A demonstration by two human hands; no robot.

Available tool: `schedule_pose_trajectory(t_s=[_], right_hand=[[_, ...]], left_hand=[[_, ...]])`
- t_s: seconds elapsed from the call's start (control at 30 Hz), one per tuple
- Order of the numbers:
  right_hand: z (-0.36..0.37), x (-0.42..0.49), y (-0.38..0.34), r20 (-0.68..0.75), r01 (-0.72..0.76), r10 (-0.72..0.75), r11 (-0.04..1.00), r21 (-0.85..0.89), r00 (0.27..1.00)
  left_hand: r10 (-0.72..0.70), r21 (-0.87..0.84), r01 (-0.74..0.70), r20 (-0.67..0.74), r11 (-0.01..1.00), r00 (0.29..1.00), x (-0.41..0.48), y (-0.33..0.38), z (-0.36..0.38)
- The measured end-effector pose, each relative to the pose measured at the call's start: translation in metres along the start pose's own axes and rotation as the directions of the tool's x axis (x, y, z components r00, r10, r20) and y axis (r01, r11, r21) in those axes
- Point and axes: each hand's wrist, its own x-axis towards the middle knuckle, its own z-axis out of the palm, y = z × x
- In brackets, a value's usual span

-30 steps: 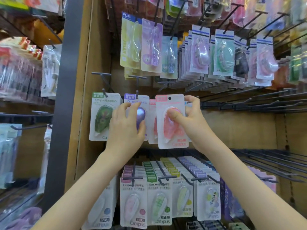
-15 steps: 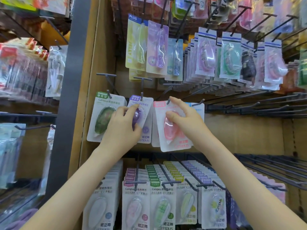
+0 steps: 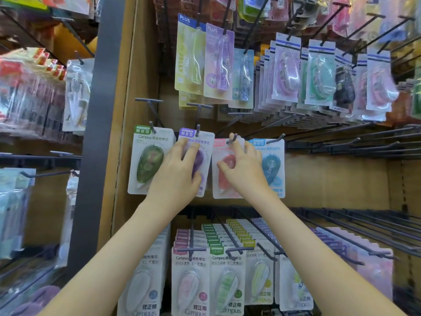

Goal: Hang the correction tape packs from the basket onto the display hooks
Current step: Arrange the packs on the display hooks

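Note:
Four Campus correction tape packs hang side by side on the middle row of hooks: green (image 3: 148,160), purple (image 3: 200,156), pink (image 3: 224,179) and blue (image 3: 272,167). My left hand (image 3: 180,172) rests on the purple pack, its fingers laid over the blister. My right hand (image 3: 245,172) holds the pink pack, thumb on the blister and index finger up at the hook tip (image 3: 234,137). The pink pack's top edge sits at that hook. The basket is out of sight.
Bare hooks (image 3: 341,144) stick out to the right of the blue pack. Fuller rows of packs hang above (image 3: 218,62) and below (image 3: 193,286). A grey upright post (image 3: 100,133) separates this wooden bay from the shelves on the left.
My right hand carried the pink pack up and back onto the hook, so it now hangs level with its neighbours. My left hand stayed on the purple pack. The blue pack behind came into view.

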Motion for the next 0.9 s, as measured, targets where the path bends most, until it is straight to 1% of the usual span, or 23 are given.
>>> schedule_pose_trajectory(t_s=[0.1,0.2,0.27,0.33,0.43,0.5,0.6,0.67,0.73,0.8,0.9], right_hand=[[0.004,0.001,-0.001,0.042,-0.024,0.023,0.999,0.025,0.999],[0.000,-0.010,-0.005,0.086,-0.055,0.050,0.997,0.055,0.995],[-0.010,-0.026,-0.006,0.042,-0.002,-0.001,0.998,0.062,0.999],[-0.023,-0.047,-0.002,-0.038,0.095,-0.094,0.995,0.037,0.995],[-0.044,-0.085,0.017,-0.113,0.179,-0.173,0.983,0.043,0.978],[-0.063,-0.116,0.037,-0.135,0.194,-0.188,0.980,0.031,0.973],[-0.100,-0.176,0.079,-0.111,0.167,-0.164,0.986,0.018,0.980],[-0.128,-0.230,0.120,-0.058,0.101,-0.102,0.995,-0.006,0.993],[-0.156,-0.290,0.165,0.049,0.010,-0.008,0.999,-0.046,0.999],[-0.184,-0.356,0.212,0.179,-0.109,0.125,0.990,-0.094,0.976],[-0.224,-0.451,0.278,0.287,-0.270,0.312,0.946,-0.179,0.906]], left_hand=[[0.002,0.008,-0.002,0.010,1.000,1.000,-0.002,0.002,0.002],[0.034,0.048,-0.034,0.010,0.998,0.999,-0.005,0.006,0.001],[0.087,0.066,-0.085,-0.026,0.994,0.996,-0.010,0.012,0.001],[0.130,0.049,-0.126,-0.093,0.991,0.987,-0.020,0.026,0.002],[0.124,-0.016,-0.127,-0.150,0.992,0.981,-0.048,0.068,0.007],[0.092,-0.100,-0.105,-0.128,0.989,0.988,-0.072,0.107,0.012],[0.063,-0.240,-0.067,-0.021,0.968,0.998,-0.116,0.171,0.026],[0.114,-0.306,-0.085,0.078,0.948,0.990,-0.156,0.221,0.040],[0.170,-0.380,-0.086,0.192,0.921,0.967,-0.202,0.273,0.059],[0.196,-0.467,-0.015,0.341,0.884,0.919,-0.249,0.331,0.076],[0.237,-0.526,0.104,0.541,0.844,0.807,-0.320,0.415,0.104]])
